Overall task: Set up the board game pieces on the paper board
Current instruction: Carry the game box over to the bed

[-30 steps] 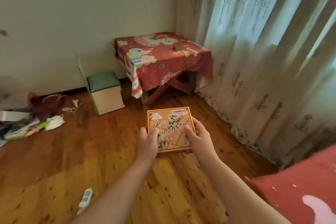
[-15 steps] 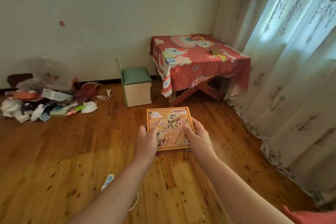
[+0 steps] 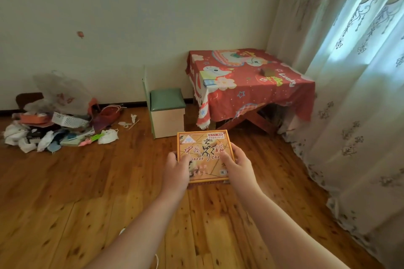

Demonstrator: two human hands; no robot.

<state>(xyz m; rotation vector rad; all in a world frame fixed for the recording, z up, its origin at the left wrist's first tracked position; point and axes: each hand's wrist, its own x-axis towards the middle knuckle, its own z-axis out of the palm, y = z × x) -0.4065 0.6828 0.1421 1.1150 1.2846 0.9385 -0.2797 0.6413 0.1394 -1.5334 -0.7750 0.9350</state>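
Knotty, glossy planks of the floor [image 3: 87, 192] fill the foreground; above them a flat, square cardboard box [image 3: 203, 144], orange with Chinese chess lettering, is held closed; the left grip [image 3: 176, 172] curls round its left edge, the right grip [image 3: 237, 167] round its right edge; beyond stand a green-cushioned stool [image 3: 167, 111], a worktop [image 3: 247, 85] draped in red patterned cloth, and a clutter heap [image 3: 54, 129] by the wall.

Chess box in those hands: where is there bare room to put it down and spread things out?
The wooden floor is bare between the clutter pile at the wall and the curtain, right under the chess box. The red-clothed table has room around its small brown box. The far-left corner is crowded.
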